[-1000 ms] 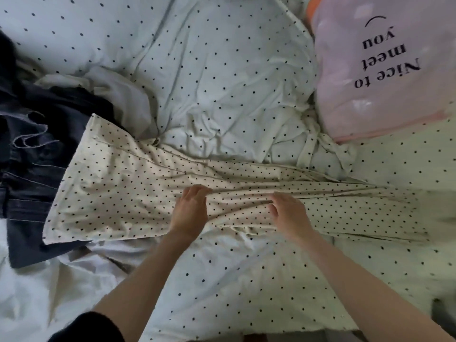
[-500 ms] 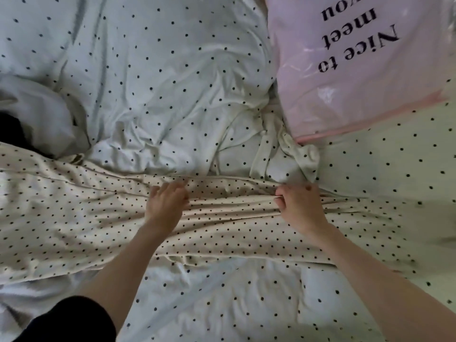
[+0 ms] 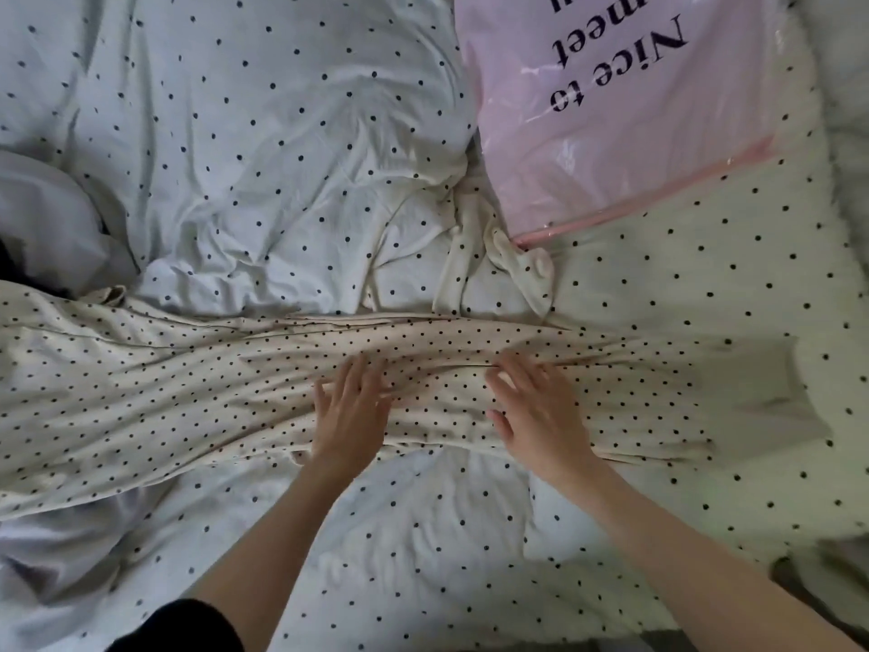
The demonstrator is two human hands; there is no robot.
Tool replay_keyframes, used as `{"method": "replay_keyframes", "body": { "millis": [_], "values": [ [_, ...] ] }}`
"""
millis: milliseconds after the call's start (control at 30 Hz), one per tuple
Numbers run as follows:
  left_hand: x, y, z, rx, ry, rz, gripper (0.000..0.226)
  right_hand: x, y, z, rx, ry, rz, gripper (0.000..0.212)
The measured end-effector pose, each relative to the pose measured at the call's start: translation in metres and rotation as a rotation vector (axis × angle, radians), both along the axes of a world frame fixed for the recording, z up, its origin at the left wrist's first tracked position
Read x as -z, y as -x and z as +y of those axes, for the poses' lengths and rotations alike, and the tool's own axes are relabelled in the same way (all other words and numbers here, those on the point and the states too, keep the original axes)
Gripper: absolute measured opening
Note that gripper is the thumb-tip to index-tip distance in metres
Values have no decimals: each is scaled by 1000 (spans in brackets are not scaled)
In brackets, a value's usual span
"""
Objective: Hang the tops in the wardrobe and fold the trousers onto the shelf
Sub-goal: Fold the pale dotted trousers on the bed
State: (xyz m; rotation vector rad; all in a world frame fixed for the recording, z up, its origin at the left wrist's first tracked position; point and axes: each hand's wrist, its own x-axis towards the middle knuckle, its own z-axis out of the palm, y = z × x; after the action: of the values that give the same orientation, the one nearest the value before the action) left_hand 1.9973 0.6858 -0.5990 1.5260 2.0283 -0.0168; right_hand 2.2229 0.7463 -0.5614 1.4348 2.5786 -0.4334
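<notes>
Both forearms enter from six o'clock. The left hand [image 3: 350, 414] and right hand [image 3: 536, 414] lie flat, fingers spread, on the trousers [image 3: 164, 392], a cream dotted garment stretched from nine to three o'clock across the duvet [image 3: 263, 148]. Half a second earlier both hands pinched bunched cloth at its upper edge; now they have let go and press it smooth. Judgement: straightening is nearly finished, folding comes next, shelf not yet reached. Beyond, at one o'clock, a pink bag [image 3: 611, 148]; at nine o'clock, a pale garment [image 3: 51, 218].
</notes>
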Motion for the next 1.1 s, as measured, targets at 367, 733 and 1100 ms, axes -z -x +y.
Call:
{"method": "replay_keyframes", "body": {
  "millis": [367, 733, 1100],
  "values": [
    [-20, -123, 14, 484, 57, -45, 54, -29, -129, -21, 326, -42, -79, 59],
    [-14, -236, 61, 779, -11, 61, 54, -39, -210, 21, 1068, 52, 96, 64],
    [-37, -201, 37, 673, -48, -60, 53, -74, -193, 33, 1278, 42, 346, 24]
  ]
}}
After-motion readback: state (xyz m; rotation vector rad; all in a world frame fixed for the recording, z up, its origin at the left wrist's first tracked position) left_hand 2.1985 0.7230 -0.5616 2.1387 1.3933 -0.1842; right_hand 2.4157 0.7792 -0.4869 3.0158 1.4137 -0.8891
